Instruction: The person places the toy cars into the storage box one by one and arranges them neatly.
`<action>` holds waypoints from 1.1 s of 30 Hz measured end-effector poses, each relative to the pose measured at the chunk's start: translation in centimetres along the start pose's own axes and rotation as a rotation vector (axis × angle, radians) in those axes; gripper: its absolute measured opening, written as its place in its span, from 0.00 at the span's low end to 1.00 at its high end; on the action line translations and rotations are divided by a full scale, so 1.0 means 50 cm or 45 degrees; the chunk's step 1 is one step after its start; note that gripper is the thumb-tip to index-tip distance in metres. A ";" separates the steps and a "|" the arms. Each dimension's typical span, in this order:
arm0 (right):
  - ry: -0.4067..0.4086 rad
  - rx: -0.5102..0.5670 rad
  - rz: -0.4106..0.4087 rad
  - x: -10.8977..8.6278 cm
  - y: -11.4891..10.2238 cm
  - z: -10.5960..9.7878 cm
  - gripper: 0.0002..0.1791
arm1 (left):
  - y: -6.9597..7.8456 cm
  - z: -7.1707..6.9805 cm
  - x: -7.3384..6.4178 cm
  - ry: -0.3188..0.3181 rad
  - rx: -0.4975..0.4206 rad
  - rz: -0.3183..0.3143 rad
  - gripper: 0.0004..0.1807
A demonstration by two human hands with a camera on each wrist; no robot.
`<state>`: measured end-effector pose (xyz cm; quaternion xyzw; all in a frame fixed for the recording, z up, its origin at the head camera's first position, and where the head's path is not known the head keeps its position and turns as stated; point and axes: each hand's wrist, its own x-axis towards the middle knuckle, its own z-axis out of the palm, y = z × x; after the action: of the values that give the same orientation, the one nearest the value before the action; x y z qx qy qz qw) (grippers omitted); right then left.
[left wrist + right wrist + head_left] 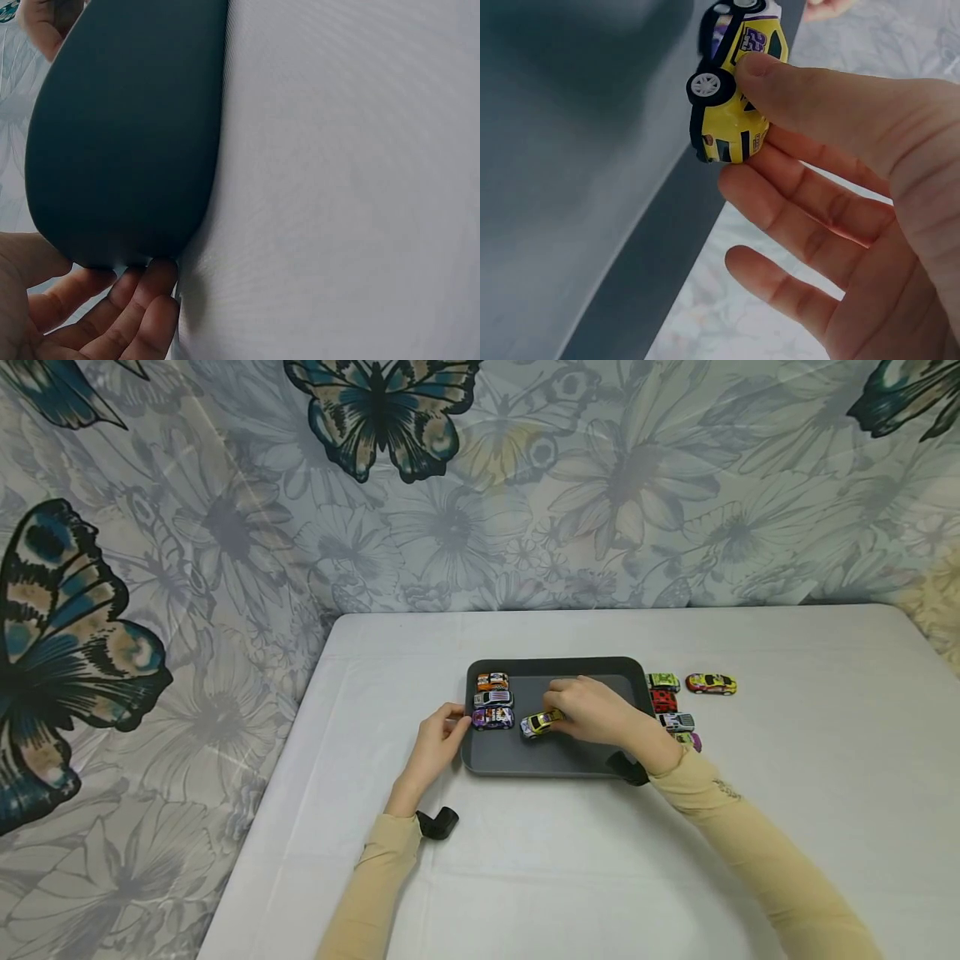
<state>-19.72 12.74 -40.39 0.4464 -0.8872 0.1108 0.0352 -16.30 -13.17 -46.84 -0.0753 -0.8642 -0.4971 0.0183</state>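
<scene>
A dark grey tray (555, 765) lies on the white table. My right hand (596, 710) is over its middle, pinching a yellow toy car (739, 105) between thumb and fingers; in the head view this car (538, 723) is slightly tilted. At the tray's left end, my left hand (438, 739) holds the rim. The left wrist view shows that hand (90, 307) with thumb and bent fingertips against the tray's end (127, 150). Inside the tray, along its left side, sit an orange car (492, 681), a silver car (492, 698) and a purple car (492, 718) in a column.
Right of the tray stand a green car (663, 682), a red car (663, 701), a silver-grey car (677, 722) and a partly hidden green-purple car (688, 741). Farther right is a yellow-red car (711, 684). A butterfly-patterned cloth (450, 543) hangs behind the table (825, 777).
</scene>
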 end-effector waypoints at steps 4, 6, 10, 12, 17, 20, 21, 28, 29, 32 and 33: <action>-0.008 0.007 -0.015 0.015 -0.012 0.007 0.10 | 0.001 0.001 0.000 0.003 -0.003 0.000 0.12; -0.015 0.013 -0.012 0.023 -0.016 0.008 0.10 | 0.001 0.001 0.000 0.002 -0.005 0.000 0.12; -0.034 0.038 -0.008 0.037 -0.025 0.010 0.10 | 0.000 0.000 0.000 0.001 -0.002 0.006 0.12; -0.045 0.052 -0.007 0.044 -0.029 0.012 0.09 | 0.000 0.000 0.000 0.002 -0.001 0.008 0.12; -0.074 0.076 -0.007 0.060 -0.036 0.022 0.08 | 0.000 0.000 0.000 0.001 0.008 0.014 0.12; -0.104 0.078 0.000 0.068 -0.038 0.027 0.08 | 0.000 0.001 0.001 0.000 0.011 0.016 0.12; -0.114 0.081 0.001 0.070 -0.039 0.028 0.08 | 0.000 0.001 0.000 -0.001 0.012 0.015 0.12; -0.154 0.111 -0.008 0.085 -0.049 0.031 0.09 | -0.001 0.001 0.001 -0.005 0.000 0.008 0.12; -0.159 0.115 -0.005 0.087 -0.051 0.033 0.09 | -0.001 0.001 0.001 -0.006 -0.001 0.008 0.12; -0.174 0.121 0.011 0.092 -0.054 0.036 0.09 | -0.001 0.001 0.000 -0.006 0.000 0.008 0.12; -0.180 0.124 0.018 0.093 -0.056 0.037 0.09 | -0.001 0.001 0.000 -0.005 0.002 0.007 0.12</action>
<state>-20.20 7.08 -40.98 0.4479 -0.8842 0.1224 -0.0501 -16.31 -13.16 -46.89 -0.0787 -0.8643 -0.4964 0.0178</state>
